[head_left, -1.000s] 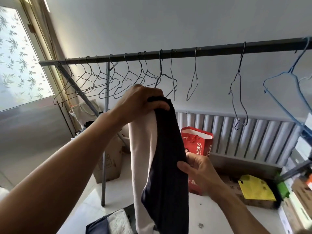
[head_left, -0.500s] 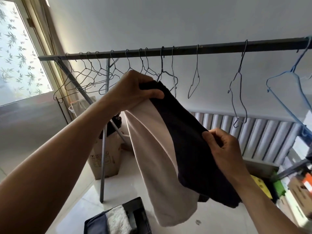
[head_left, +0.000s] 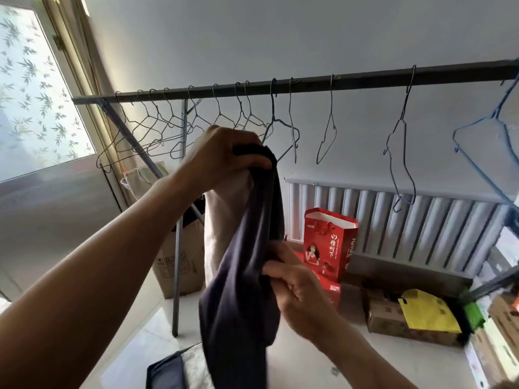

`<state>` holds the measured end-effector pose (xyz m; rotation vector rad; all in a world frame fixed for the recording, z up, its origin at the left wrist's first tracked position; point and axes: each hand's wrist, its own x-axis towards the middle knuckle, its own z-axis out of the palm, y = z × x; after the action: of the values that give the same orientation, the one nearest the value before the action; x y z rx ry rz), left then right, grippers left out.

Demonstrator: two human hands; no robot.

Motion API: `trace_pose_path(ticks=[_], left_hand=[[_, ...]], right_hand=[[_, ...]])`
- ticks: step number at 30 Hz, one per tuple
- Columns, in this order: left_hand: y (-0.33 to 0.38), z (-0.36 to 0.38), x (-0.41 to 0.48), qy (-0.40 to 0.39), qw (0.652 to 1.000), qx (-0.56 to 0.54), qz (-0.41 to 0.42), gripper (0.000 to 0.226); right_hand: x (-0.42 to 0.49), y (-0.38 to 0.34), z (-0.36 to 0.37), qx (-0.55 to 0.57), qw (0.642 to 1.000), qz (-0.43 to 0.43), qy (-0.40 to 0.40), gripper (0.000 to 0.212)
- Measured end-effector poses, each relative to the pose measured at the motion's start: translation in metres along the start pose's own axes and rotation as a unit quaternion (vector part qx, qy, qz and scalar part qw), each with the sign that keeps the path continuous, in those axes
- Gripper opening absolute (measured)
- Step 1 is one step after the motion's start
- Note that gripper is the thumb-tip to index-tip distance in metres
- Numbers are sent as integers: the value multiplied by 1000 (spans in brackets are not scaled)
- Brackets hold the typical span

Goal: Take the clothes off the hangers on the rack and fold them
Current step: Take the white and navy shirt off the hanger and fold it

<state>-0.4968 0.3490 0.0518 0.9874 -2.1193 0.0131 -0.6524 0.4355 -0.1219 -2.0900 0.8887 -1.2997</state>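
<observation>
I hold a dark navy and beige garment (head_left: 247,276) in the air in front of the rack. My left hand (head_left: 224,155) grips its top end, raised just below the rail (head_left: 351,81). My right hand (head_left: 297,284) pinches the dark cloth lower down, at its right edge. The garment hangs nearly straight down from my left hand. Several bare wire hangers (head_left: 157,130) hang bunched at the left of the rail, and a few more (head_left: 401,141) hang spaced to the right, including a blue one (head_left: 483,153).
A red gift bag (head_left: 330,245) stands by the white radiator (head_left: 407,220). Cardboard boxes (head_left: 179,265) sit on the floor left and right, one with a yellow bag (head_left: 427,310) on it. A dark case (head_left: 165,372) with folded cloth lies below. The rack's upright pole (head_left: 179,248) stands left.
My right hand has come down and left with the cloth, so the garment now hangs straight instead of being spread sideways. My left hand still grips the top.
</observation>
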Motion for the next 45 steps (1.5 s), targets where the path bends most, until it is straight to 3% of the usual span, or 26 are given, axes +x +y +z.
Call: trace_pose_path(ticks=[2, 6, 8, 10, 13, 19, 22, 25, 30, 35, 39, 41, 44, 45], left_hand=[[-3, -1, -4, -9, 1000, -8, 2, 24], [-6, -3, -11, -24, 999, -11, 19, 21], [-6, -3, -13, -35, 999, -7, 33, 14], [-5, -1, -14, -53, 998, -1, 47, 14], [-6, 1, -15, -75, 996, 6, 49, 21], [-11, 0, -17, -85, 996, 9, 31, 9], [-11, 3, -17, -93, 995, 5, 24, 8], [-11, 1, -15, -87, 996, -17, 8, 7], [-16, -4, -13, -87, 995, -31, -43, 11], [-12, -7, -10, -79, 994, -42, -64, 21], [-9, -9, -5, -66, 994, -50, -76, 19], [-8, -10, -2, -62, 994, -42, -74, 22], [-6, -12, 2, -52, 996, -35, -70, 30], [-6, -13, 3, -49, 996, -30, -72, 34]], right_hand=[[12, 4, -2, -9, 1000, -3, 27, 33], [41, 5, -8, -75, 980, 25, 184, 21], [55, -1, -14, -107, 962, 80, 236, 39], [69, -4, -23, -102, 968, 90, 210, 54], [83, -5, -35, -43, 989, 99, 101, 38], [77, 15, -58, -111, 986, 112, 57, 23], [69, 17, -61, -21, 991, 135, -6, 6], [56, 23, -57, 42, 984, 151, -84, 16], [42, 31, -56, 123, 974, 172, 77, 7], [35, 32, -48, 120, 967, 165, 156, 8], [21, 29, -39, 191, 960, 150, 140, 29], [15, 31, -32, 195, 964, 143, 110, 25], [8, 43, -20, 106, 979, 163, 64, 2], [5, 46, -18, 106, 976, 175, 67, 7]])
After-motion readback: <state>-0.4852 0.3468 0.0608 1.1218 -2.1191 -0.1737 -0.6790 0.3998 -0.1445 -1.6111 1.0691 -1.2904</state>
